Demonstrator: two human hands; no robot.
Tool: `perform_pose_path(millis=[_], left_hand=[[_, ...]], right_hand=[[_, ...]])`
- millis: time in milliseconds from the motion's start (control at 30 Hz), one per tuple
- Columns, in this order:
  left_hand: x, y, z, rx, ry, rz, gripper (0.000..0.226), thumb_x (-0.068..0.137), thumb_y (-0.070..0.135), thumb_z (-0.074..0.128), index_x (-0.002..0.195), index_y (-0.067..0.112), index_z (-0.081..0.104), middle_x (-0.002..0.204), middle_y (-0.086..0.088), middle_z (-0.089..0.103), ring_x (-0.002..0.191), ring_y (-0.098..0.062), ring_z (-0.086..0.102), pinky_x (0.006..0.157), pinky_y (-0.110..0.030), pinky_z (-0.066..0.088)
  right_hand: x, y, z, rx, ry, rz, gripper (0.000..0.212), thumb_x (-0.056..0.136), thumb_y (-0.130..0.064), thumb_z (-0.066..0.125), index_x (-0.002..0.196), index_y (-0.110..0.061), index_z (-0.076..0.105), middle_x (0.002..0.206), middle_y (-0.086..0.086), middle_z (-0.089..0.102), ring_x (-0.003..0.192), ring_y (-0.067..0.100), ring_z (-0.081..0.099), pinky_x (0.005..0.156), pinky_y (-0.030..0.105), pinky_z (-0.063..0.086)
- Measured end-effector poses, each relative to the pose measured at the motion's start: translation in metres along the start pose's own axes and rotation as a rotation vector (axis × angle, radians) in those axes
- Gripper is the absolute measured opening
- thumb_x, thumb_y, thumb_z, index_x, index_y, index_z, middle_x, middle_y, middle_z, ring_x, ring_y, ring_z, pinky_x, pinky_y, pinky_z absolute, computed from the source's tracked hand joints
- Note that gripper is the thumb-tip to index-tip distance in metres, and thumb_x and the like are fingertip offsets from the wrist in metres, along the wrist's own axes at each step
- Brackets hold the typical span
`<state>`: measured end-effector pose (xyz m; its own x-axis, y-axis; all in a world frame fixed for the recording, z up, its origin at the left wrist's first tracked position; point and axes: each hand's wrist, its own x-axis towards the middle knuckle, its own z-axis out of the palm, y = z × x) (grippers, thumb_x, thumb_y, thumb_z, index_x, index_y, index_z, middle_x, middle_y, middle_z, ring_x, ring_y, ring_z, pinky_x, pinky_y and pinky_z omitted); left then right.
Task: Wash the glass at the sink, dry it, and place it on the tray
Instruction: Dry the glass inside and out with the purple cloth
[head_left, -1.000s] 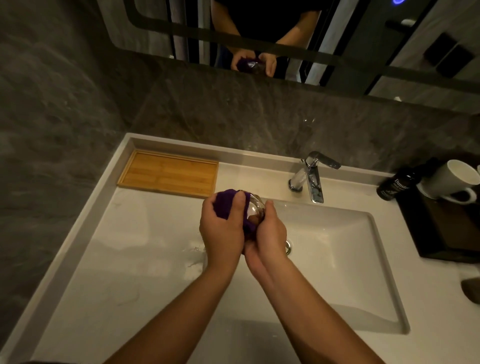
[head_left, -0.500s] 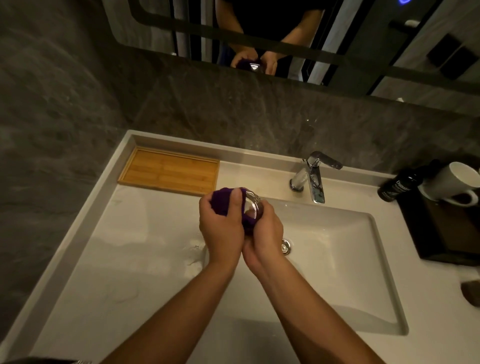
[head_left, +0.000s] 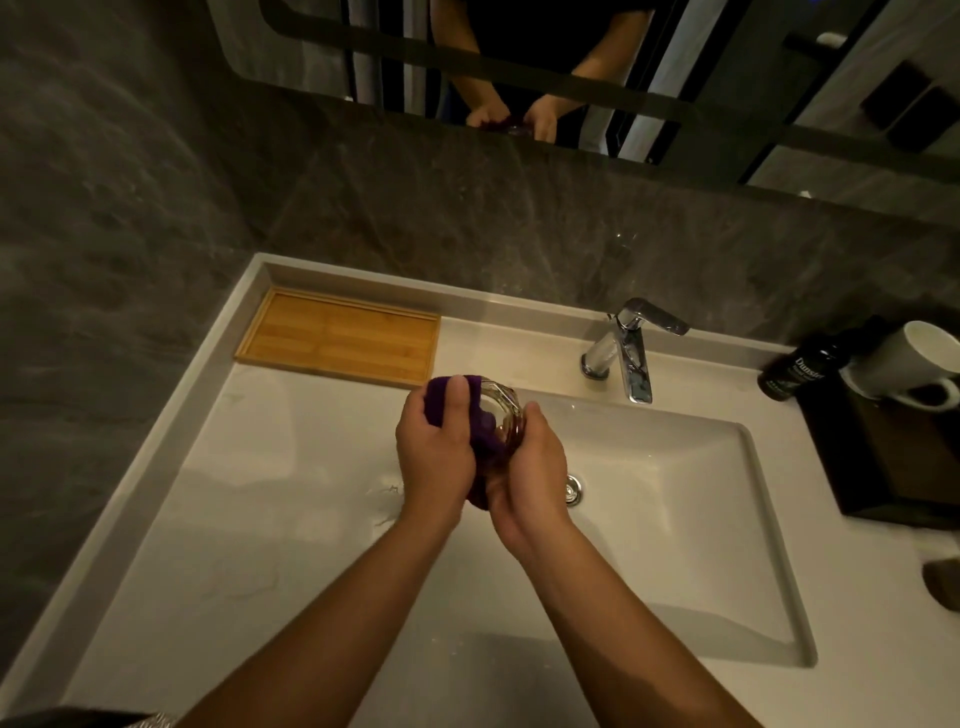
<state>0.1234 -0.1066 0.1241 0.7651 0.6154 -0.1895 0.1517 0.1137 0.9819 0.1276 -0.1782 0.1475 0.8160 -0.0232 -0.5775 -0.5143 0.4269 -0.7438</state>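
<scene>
Drying is judged to be the step in hand. One glass (head_left: 500, 415) is held over the sink's (head_left: 675, 519) left edge, the right hand (head_left: 530, 462) closed round it and the left hand (head_left: 434, 441) closed on one purple cloth (head_left: 441, 397) pressed to it. Next, a carry far-left to the one bare tray (head_left: 337, 338) is called for. One tap (head_left: 631, 348), one bottle (head_left: 797, 366), one mug (head_left: 914, 364) are counted.

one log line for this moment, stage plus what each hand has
stage: drying | left hand: purple cloth on glass | right hand: holds glass | wooden tray: bare | faucet: off
</scene>
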Motion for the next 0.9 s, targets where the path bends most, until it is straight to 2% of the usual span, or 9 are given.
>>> perform_pose_path(millis=[100, 167, 267, 333, 433, 533, 667, 800, 900], left_hand=[[0.008, 0.008, -0.014, 0.026, -0.05, 0.132, 0.042, 0.099, 0.048, 0.05, 0.117, 0.013, 0.063, 0.099, 0.0, 0.07, 0.091, -0.014, 0.069, 0.062, -0.017, 0.057], [0.011, 0.014, -0.023, 0.048, -0.108, 0.236, 0.04, 0.101, 0.047, 0.049, 0.113, 0.012, 0.064, 0.094, -0.003, 0.068, 0.085, -0.016, 0.068, 0.058, -0.016, 0.055], [0.016, 0.019, -0.035, 0.086, -0.267, 0.373, 0.035, 0.093, 0.05, 0.048, 0.097, 0.02, 0.065, 0.081, 0.002, 0.066, 0.074, -0.012, 0.066, 0.056, -0.016, 0.05], [0.016, 0.02, -0.039, 0.072, -0.35, 0.433, 0.024, 0.093, 0.044, 0.049, 0.088, 0.026, 0.064, 0.072, 0.009, 0.065, 0.069, -0.011, 0.064, 0.056, -0.018, 0.048], [0.015, 0.016, -0.04, 0.008, -0.339, 0.436, 0.016, 0.096, 0.033, 0.052, 0.087, 0.025, 0.063, 0.072, 0.016, 0.066, 0.069, -0.009, 0.064, 0.057, -0.016, 0.048], [0.01, 0.012, -0.036, -0.168, -0.224, 0.221, 0.016, 0.095, 0.027, 0.051, 0.101, 0.017, 0.063, 0.089, 0.009, 0.068, 0.082, -0.009, 0.066, 0.064, -0.018, 0.053], [0.003, 0.006, -0.032, -0.445, -0.162, -0.218, 0.028, 0.101, 0.031, 0.052, 0.123, 0.017, 0.063, 0.118, -0.013, 0.071, 0.106, -0.032, 0.07, 0.085, -0.046, 0.06], [0.0, 0.003, -0.037, -0.578, -0.173, -0.599, 0.046, 0.099, 0.047, 0.051, 0.124, 0.013, 0.069, 0.119, -0.019, 0.074, 0.106, -0.038, 0.071, 0.088, -0.05, 0.058], [0.003, 0.0, -0.043, -0.585, -0.21, -0.704, 0.049, 0.097, 0.049, 0.055, 0.122, 0.01, 0.072, 0.119, -0.021, 0.074, 0.108, -0.04, 0.07, 0.083, -0.051, 0.06]], right_hand=[[0.005, -0.005, -0.015, -0.222, -0.08, -0.05, 0.039, 0.109, -0.034, 0.041, 0.11, -0.017, 0.075, 0.104, 0.014, 0.079, 0.088, 0.019, 0.071, 0.076, 0.035, 0.056], [0.005, -0.014, -0.021, -0.342, -0.136, 0.055, 0.042, 0.108, -0.045, 0.043, 0.108, -0.019, 0.075, 0.09, 0.006, 0.075, 0.069, 0.015, 0.06, 0.06, 0.028, 0.046], [0.009, -0.027, -0.028, -0.475, -0.197, 0.26, 0.054, 0.101, -0.064, 0.047, 0.1, -0.015, 0.071, 0.07, 0.007, 0.067, 0.047, 0.014, 0.047, 0.044, 0.023, 0.03], [0.012, -0.035, -0.028, -0.603, -0.293, 0.38, 0.052, 0.1, -0.061, 0.044, 0.088, -0.016, 0.067, 0.064, 0.01, 0.06, 0.042, 0.013, 0.039, 0.04, 0.019, 0.025], [0.017, -0.041, -0.027, -0.576, -0.378, 0.487, 0.042, 0.099, -0.046, 0.042, 0.075, -0.017, 0.06, 0.06, 0.007, 0.05, 0.041, 0.01, 0.026, 0.038, 0.018, 0.018], [0.016, -0.036, -0.027, -0.491, -0.351, 0.421, 0.031, 0.103, -0.04, 0.046, 0.092, -0.014, 0.059, 0.066, 0.007, 0.05, 0.047, 0.011, 0.03, 0.042, 0.022, 0.021], [0.011, -0.027, -0.029, -0.425, -0.366, 0.173, 0.032, 0.108, -0.033, 0.049, 0.116, -0.009, 0.068, 0.083, 0.01, 0.061, 0.055, 0.012, 0.046, 0.052, 0.027, 0.035], [0.017, -0.016, -0.034, -0.591, -0.381, -0.094, 0.033, 0.109, -0.03, 0.05, 0.122, -0.011, 0.074, 0.093, 0.019, 0.073, 0.071, 0.023, 0.06, 0.063, 0.033, 0.054], [0.021, -0.008, -0.038, -0.678, -0.349, -0.206, 0.032, 0.107, -0.026, 0.053, 0.132, -0.019, 0.072, 0.111, 0.014, 0.08, 0.087, 0.021, 0.074, 0.071, 0.032, 0.063]])
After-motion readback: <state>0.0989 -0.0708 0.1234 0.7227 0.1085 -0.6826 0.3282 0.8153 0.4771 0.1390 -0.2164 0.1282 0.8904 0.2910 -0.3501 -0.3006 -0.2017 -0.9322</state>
